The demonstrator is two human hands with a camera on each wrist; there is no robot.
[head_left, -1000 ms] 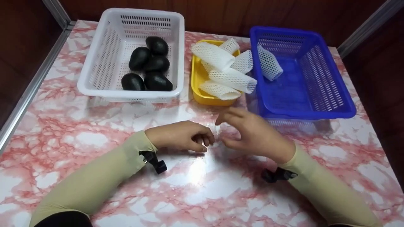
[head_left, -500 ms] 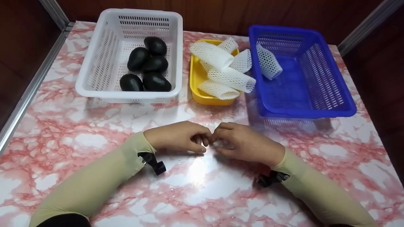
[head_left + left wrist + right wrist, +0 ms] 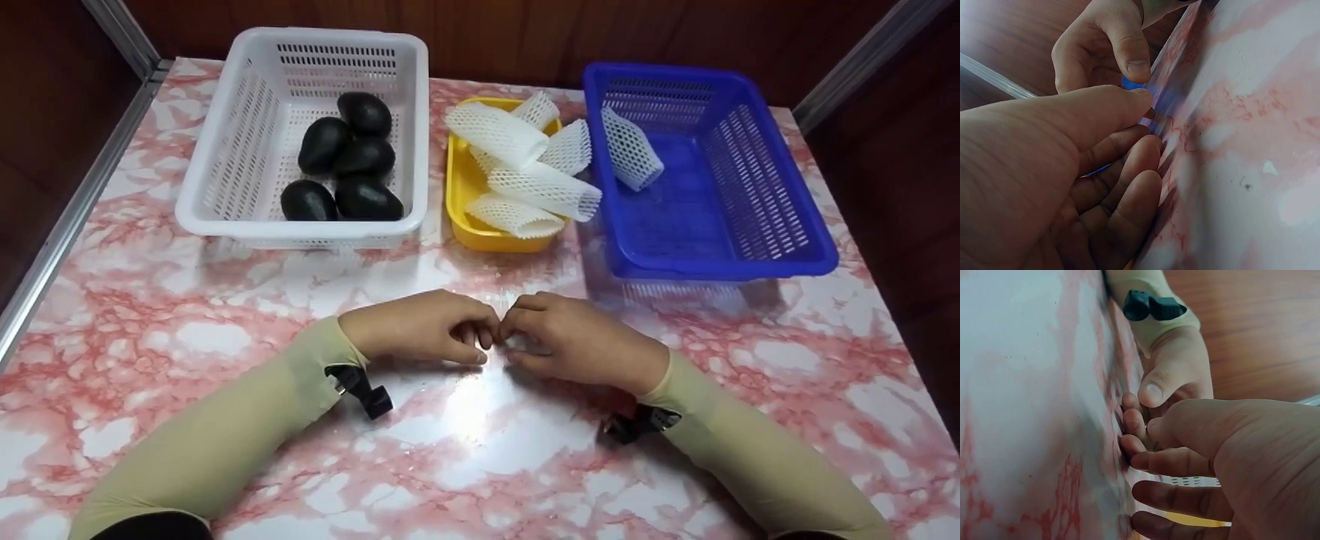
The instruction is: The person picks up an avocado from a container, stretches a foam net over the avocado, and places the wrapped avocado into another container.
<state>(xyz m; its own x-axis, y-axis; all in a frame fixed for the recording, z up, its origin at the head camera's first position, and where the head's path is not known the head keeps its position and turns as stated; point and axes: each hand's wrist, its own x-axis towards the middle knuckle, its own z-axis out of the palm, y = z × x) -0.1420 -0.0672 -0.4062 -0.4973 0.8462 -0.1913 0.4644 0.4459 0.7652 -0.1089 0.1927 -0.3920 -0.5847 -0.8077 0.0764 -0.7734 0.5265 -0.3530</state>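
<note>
My left hand (image 3: 420,328) rests on the marbled tabletop with its fingers loosely curled. Beside it lies my right hand (image 3: 585,341), also loosely curled, the fingertips of the two meeting or nearly so. Neither hand holds anything in the wrist views. Several dark avocados (image 3: 324,145) sit in a white basket (image 3: 196,165) at the back left. White foam net sleeves (image 3: 544,189) are heaped in a yellow container (image 3: 501,241) beyond the hands. One more foam net sleeve (image 3: 630,150) leans inside a blue basket (image 3: 720,268); whether anything is within it I cannot tell.
The pink and white marbled table (image 3: 187,337) carries all the containers along its far side. Dark wooden panels (image 3: 510,37) stand behind and beside it, with metal rails at the corners. A small black camera (image 3: 367,394) sits on each sleeved wrist.
My right hand has come down and left from near the yellow container to rest on the table beside the left. The left hand stays put. The head view has shifted slightly.
</note>
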